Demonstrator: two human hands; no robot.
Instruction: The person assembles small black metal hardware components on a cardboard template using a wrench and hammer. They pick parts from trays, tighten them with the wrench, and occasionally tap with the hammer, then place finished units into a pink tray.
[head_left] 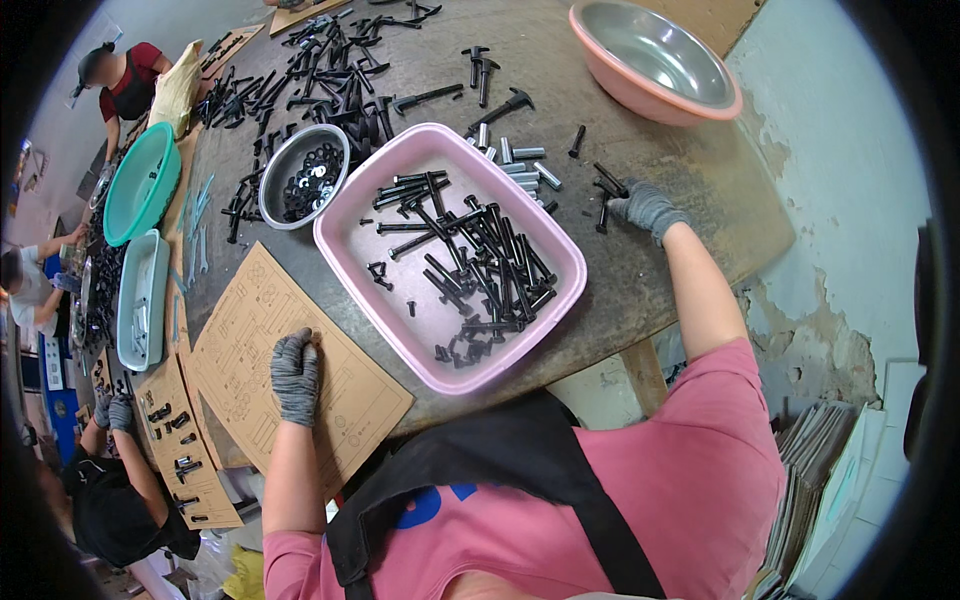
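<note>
My right hand (650, 211), in a grey knitted glove, reaches to the right side of the table. Its fingers are closed at the head end of a black bolt (608, 178), with another black bolt (602, 214) close beside it. My left hand (296, 378), gloved the same way, is over a brown cardboard sheet (245, 320) printed with part drawings. Its fingers are curled together; whatever they may hold is hidden. Between my hands stands a pink plastic tub (450, 378) holding many black bolts (490, 250) of various lengths.
A metal bowl (272, 205) of black nuts and washers touches the tub's left side. Silver sleeves (524, 153) and black T-shaped parts (340, 80) lie beyond. A pink basin with a steel bowl (660, 55) stands far right. Co-workers (125, 480) work along the left.
</note>
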